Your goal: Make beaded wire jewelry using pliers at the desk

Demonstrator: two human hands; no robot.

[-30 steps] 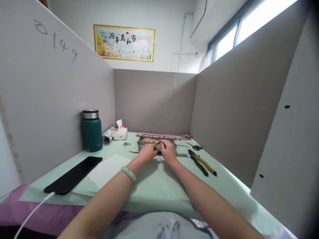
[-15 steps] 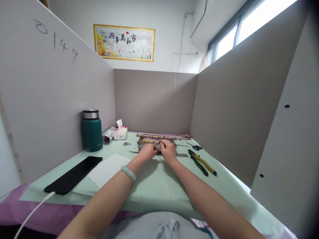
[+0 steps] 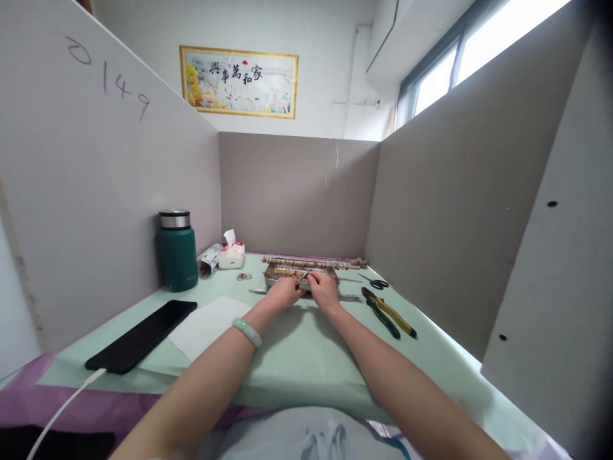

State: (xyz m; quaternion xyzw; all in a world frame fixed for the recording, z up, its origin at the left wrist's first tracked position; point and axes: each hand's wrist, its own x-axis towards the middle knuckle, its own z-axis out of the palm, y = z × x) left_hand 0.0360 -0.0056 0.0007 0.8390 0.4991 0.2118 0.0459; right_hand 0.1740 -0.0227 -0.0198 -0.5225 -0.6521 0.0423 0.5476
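Observation:
Both my hands meet at the front edge of a shallow metal tray (image 3: 275, 272) holding small golden pieces, far out on the green table. My left hand (image 3: 283, 293), with a pale green bangle (image 3: 247, 332) on its wrist, has its fingers curled in a pinch. My right hand (image 3: 324, 289) is pinched too, fingertips close to the left's. Between them is something tiny that I cannot make out. A long stick strung with beads (image 3: 309, 262) lies just behind the tray.
Pliers with green and yellow handles (image 3: 387, 312) and small scissors (image 3: 376, 281) lie to the right. A green flask (image 3: 177, 250), a tissue pack (image 3: 230, 254), a black phone on a cable (image 3: 142, 335) and white paper (image 3: 207, 326) sit left. Grey partitions enclose the table.

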